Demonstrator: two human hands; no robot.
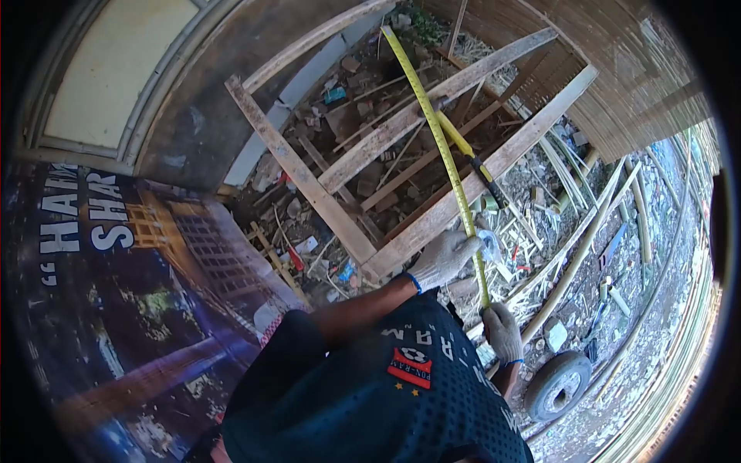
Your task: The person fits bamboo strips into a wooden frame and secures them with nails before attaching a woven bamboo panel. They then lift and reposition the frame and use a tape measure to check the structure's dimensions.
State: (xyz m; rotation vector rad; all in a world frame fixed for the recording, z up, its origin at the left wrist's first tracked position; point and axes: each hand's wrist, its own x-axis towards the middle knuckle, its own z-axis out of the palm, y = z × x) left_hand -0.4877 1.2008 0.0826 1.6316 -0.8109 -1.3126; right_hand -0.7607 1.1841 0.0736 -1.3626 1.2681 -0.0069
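Note:
A yellow tape measure is drawn out in a long strip across a wooden frame, its far end past the middle bar. My left hand, in a whitish knit glove, is closed at the strip's edge near the frame's near rail. Closer to my body, my gloved right hand is wrapped round the near end of the tape; the case cannot be made out. A hammer with a yellow and black handle rests across the frame, just right of the tape.
Rubble and wood scraps cover the ground inside the frame. A printed banner spreads at left. Bamboo poles and a small tyre lie at right. A woven bamboo panel stands at the back right.

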